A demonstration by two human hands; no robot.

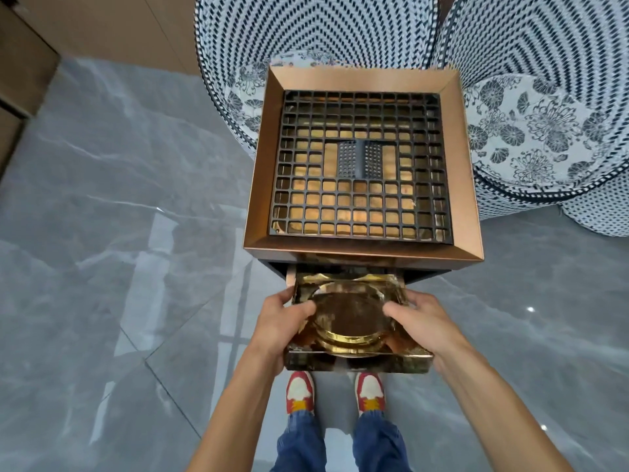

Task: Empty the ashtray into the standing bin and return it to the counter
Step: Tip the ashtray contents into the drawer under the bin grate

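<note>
Two hands, one load: the left hand point(284, 318) and right hand point(420, 321) each gripped a side of the ashtray point(357, 321).
Ashtray: square, glossy amber-gold, with a round central bowl; held in the air over the floor, its far edge at the slot point(343, 264) in the front face of the standing bin point(360, 248).
Grip: left fingers point(303, 310) closed over the left rim, thumb outside; right fingers point(396, 310) closed over the right rim; the ashtray lay between both palms, tilted with its near edge lower.
Ashtray contents: dark brown surface in the bowl; what it was, I could not tell.
Bin top: copper-coloured square rim around a recessed black grid point(360, 165), with a small perforated plate point(360, 160) near the middle.
Bin interior: hidden.
Floor: grey marbled tiles point(119, 233), shiny with reflections.
Room: two woven black-and-white chairs point(544, 137) with floral cushions behind the bin; beige panelling at the far left.
Person: red-and-white shoes point(335, 391) and blue jeans below the ashtray.
</note>
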